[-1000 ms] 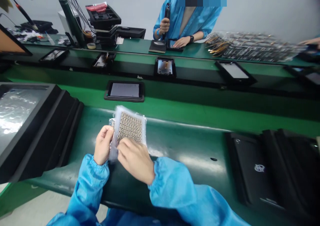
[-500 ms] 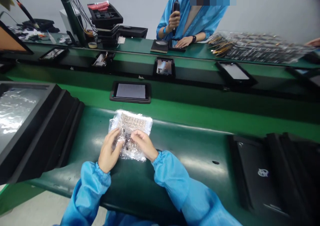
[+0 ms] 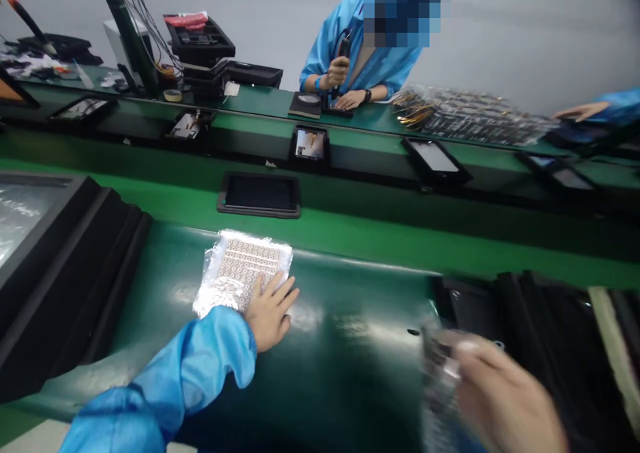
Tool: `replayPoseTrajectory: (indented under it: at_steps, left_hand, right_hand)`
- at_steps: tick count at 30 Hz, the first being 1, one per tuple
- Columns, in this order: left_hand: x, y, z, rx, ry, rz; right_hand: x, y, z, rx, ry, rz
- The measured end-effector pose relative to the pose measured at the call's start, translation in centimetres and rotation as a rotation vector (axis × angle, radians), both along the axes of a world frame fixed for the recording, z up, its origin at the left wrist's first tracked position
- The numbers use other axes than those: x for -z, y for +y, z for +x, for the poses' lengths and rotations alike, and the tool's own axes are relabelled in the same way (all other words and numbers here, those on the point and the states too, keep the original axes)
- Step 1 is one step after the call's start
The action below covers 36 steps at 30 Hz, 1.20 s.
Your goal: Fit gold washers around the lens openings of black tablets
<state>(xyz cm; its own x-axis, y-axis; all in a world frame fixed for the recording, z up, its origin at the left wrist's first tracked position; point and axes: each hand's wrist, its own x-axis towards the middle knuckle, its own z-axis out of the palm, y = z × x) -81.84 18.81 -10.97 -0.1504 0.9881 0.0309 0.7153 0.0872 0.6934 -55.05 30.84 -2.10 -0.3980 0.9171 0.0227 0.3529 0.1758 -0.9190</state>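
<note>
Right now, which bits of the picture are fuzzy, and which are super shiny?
In the head view, the right hand and the clear bag it holds are smeared with blur; in the head view, the left hand looks much sharper; also in the head view, white glare covers the lower left of the flat bag, with softer shine on the table.

Electronics assembly shop, production-line style. Long green worktop (image 3: 345, 373) ran in front, second green worktop (image 3: 270, 98) opposite. Between them: tablet-like devices (image 3: 436, 156) in a row of black trays, one opened unit (image 3: 310, 144) with internals showing. Person (image 3: 326, 39) across wore a blue smock and held a dark, corded hand tool (image 3: 345, 47). Also visible: stacked black trays (image 3: 203, 59), bundled parts in clear plastic (image 3: 480, 116), a packet of small ring-shaped parts (image 3: 250, 256). Plain grey wall (image 3: 265, 13) behind.
</note>
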Motion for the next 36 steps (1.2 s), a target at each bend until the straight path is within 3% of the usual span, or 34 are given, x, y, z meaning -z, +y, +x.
replayPoseTrajectory:
  at_steps: [3, 5, 8, 11, 13, 16, 17, 20, 22, 25, 31, 36]
  left_hand:
    - [0.3, -0.8, -1.5, -0.094, 0.094, -0.040]
    - [0.5, -2.2, -3.4, -0.173, 0.160, -0.058]
    - [0.5, -5.2, -6.7, -0.269, 0.262, -0.064]
    - [-0.3, -7.2, -9.0, -0.345, 0.321, -0.059]
    - [-1.5, -6.8, -9.3, -0.429, 0.076, -0.012]
    - [-3.6, -2.7, -8.1, -0.595, -0.803, 0.098]
    - [-4.1, -0.5, -7.7, -0.641, -1.001, 0.120]
    - [-4.5, 6.7, -7.1, -0.803, -1.238, 0.165]
    - [-4.1, 11.0, -7.6, -0.945, -1.352, 0.182]
    - [-3.3, 15.2, -8.6, -1.108, -1.479, 0.228]
    - [-3.3, 17.3, -8.1, -1.197, -1.585, 0.242]
    - [-4.5, 16.3, -5.1, -1.151, -1.564, 0.368]
  right_hand:
    - [2.9, -0.4, -4.5, -0.330, -0.122, 0.055]
    - [4.0, 0.5, -7.4, -0.436, -0.151, 0.077]
    - [4.5, 4.1, -11.7, -0.458, -0.202, 0.156]
    - [4.9, 9.7, -16.7, -0.411, -0.313, 0.242]
    - [5.3, 13.3, -20.4, -0.373, -0.407, 0.315]
    - [5.8, 16.4, -25.2, -0.424, -0.514, 0.474]
    - [6.1, 16.7, -26.4, -0.481, -0.539, 0.532]
    - [7.0, 16.5, -29.0, -0.651, -0.610, 0.676]
    - [7.7, 16.2, -29.9, -0.687, -0.656, 0.739]
    - [8.4, 16.2, -30.2, -0.672, -0.700, 0.800]
    - [7.7, 16.4, -28.5, -0.605, -0.734, 0.849]
    - [4.5, 14.6, -26.1, -0.657, -0.655, 0.927]
